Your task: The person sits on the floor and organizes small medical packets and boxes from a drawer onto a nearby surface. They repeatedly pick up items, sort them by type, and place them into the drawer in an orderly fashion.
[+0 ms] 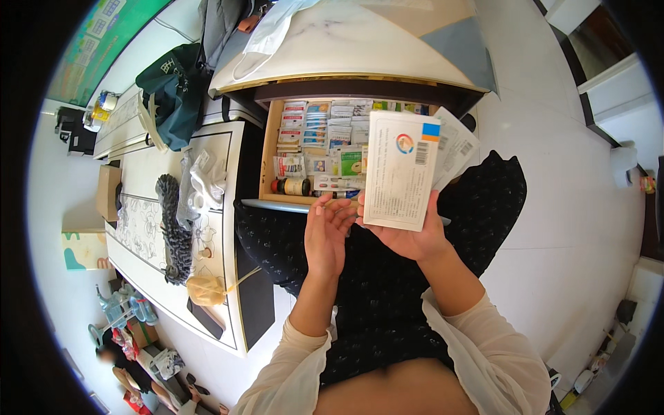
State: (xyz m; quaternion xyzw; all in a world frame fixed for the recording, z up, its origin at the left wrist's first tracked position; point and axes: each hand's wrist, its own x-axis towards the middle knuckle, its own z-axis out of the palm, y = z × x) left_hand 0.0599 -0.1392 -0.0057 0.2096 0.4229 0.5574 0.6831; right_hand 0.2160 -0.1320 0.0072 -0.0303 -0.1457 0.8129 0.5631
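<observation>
A white carton (395, 183) with a blue and orange patch and a round logo is upright in my right hand (430, 238), thumb along its right side. Fanned out behind it are pale flat packets (451, 149) with barcodes, held in the same hand. My left hand (325, 232) is open, palm turned up and fingers loosely curled, just left of the carton's lower edge and holding nothing. In front of both hands stands a pulled-out wooden drawer (268, 149) with rows of small medicine boxes (315, 128), a dark bottle (294, 187) and a green packet (351, 163). The carton hides its right part.
Above the drawer is a marble-patterned tabletop (332, 41) with a white face mask (273, 31). A white cabinet (145, 228) on the left bears a dark green bag (173, 90), a dark fluffy duster (171, 221) and clear plastic wrapping (206, 180). Another person (128, 370) is at the far lower left.
</observation>
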